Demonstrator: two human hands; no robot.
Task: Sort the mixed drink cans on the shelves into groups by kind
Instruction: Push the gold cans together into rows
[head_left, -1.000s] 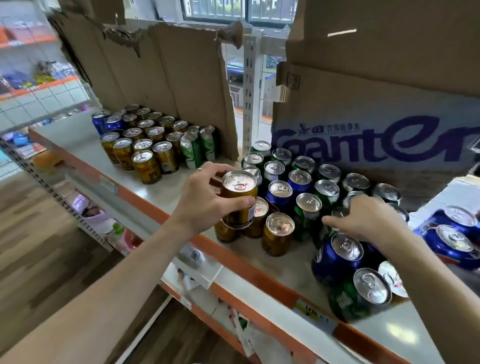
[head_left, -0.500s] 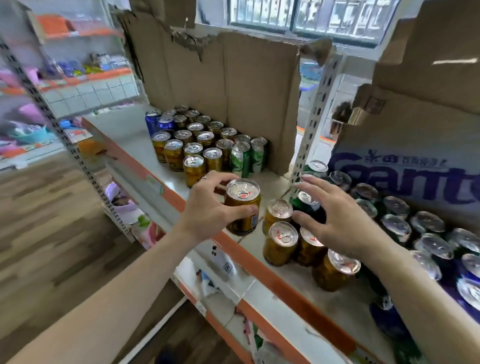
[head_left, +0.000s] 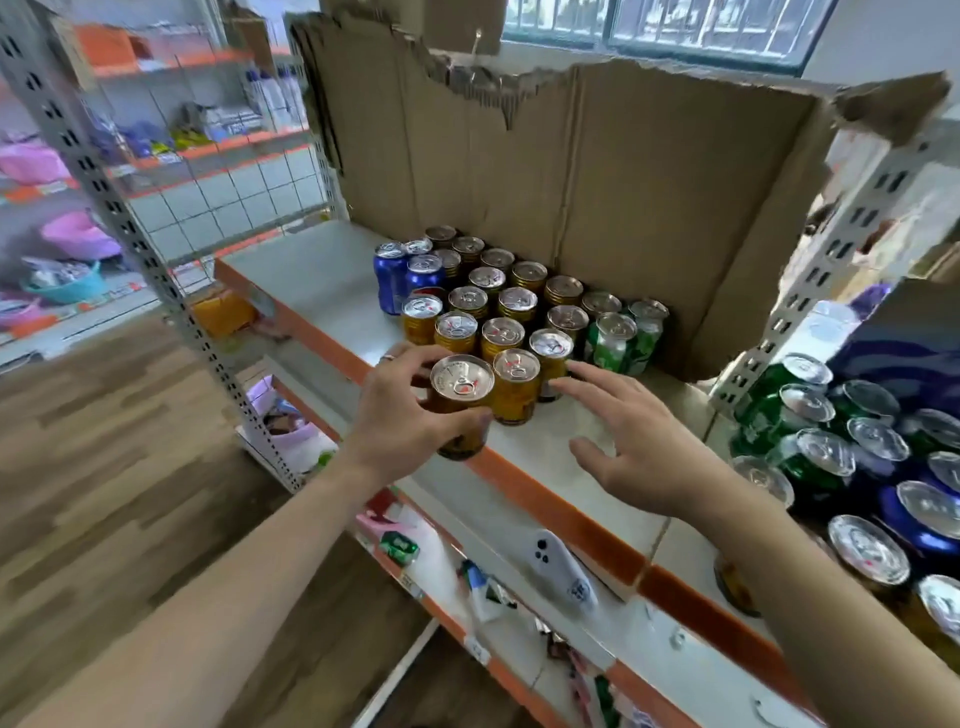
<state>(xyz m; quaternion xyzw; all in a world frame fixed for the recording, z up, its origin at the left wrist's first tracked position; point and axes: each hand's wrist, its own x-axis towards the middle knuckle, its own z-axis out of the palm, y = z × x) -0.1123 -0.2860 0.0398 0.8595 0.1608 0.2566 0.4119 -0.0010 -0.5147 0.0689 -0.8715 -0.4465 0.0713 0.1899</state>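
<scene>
My left hand (head_left: 402, 410) grips a gold can (head_left: 461, 395) at the front edge of the shelf (head_left: 322, 280), right beside the sorted block of gold cans (head_left: 498, 306). Blue cans (head_left: 397, 275) stand at that block's left and green cans (head_left: 623, 338) at its right. My right hand (head_left: 628, 447) hovers open over the bare shelf, fingertips close to the front gold cans. A mixed heap of green, blue and gold cans (head_left: 852, 457) crowds the right side, partly hidden by my right arm.
Torn cardboard (head_left: 597, 197) backs the shelf. A perforated white upright (head_left: 841, 270) divides the two bays, another (head_left: 130, 234) stands at the left. A white phone (head_left: 563, 566) and small goods lie on the lower shelf. Wooden floor lies to the left.
The view swung left from the mixed heap to the sorted group. My left hand carried the gold can up to the gold block; my right hand left the heap and came across, open.
</scene>
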